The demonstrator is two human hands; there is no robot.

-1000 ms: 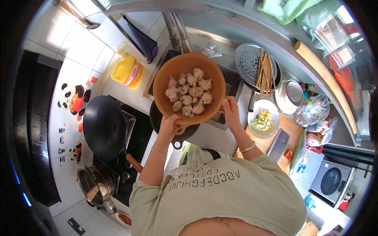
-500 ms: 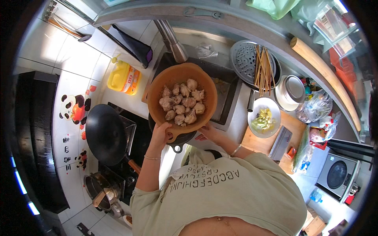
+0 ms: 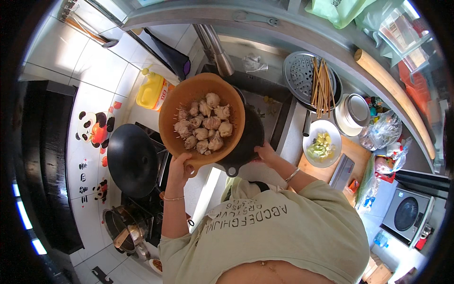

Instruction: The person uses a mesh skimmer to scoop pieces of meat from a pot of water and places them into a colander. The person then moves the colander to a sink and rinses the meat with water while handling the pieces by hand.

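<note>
the round orange plastic colander (image 3: 189,97) held pale raw chicken pieces (image 3: 204,124). the left hand (image 3: 180,166) was closed on its near rim. the right hand (image 3: 265,152) gripped the black pan (image 3: 250,142) beneath.

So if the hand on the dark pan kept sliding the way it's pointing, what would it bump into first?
Probably the orange colander. The right hand grips the rim of the dark pan and points leftward across it, and the colander of meat pieces sits over that pan. Depth is hard to judge, so it might pass underneath.
</note>
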